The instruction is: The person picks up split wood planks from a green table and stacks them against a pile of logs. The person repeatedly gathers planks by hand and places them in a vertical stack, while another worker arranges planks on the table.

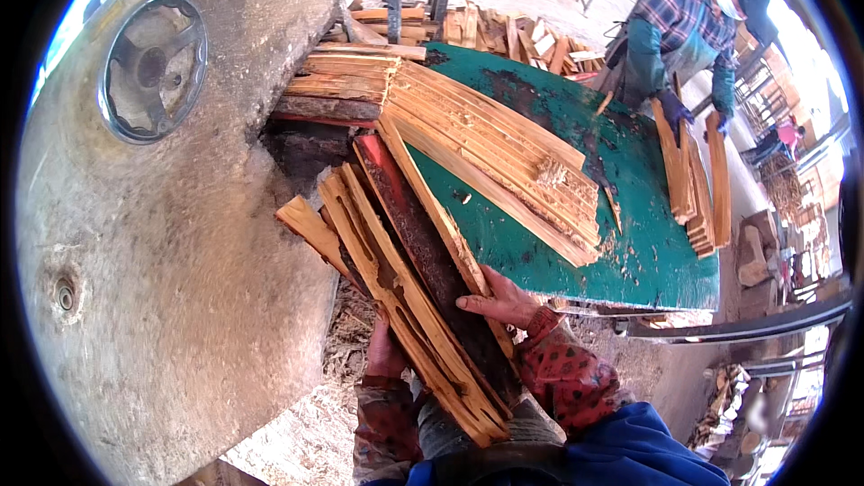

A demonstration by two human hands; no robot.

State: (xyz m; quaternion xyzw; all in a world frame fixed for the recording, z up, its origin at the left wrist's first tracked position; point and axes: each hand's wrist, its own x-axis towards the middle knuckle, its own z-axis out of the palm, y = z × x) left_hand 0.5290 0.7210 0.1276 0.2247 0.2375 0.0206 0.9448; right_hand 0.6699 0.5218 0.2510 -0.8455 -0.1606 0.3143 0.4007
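Several rough wooden slats (373, 265), one with dark bark and a red-stained end, lie as a bundle held before my body. My right hand (506, 300) grips the bundle from the right, thumb across the bark-covered slat. On the other side, my left hand (385, 351) holds its left edge from below, most of its fingers hidden by the wood. The bundle slants up and left, its far end close to a stack of slats (333, 85) beside the machine. A fanned row of pale sawn slats (490, 153) rests on the green table (549, 274).
At left stands a large dusty machine housing (243, 306) with a metal handwheel (153, 67). Across the table a person (684, 36) in dark gloves holds several slats (697, 180). Behind the table lies a pile of cut wood (531, 40). A metal rail (738, 324) runs at right.
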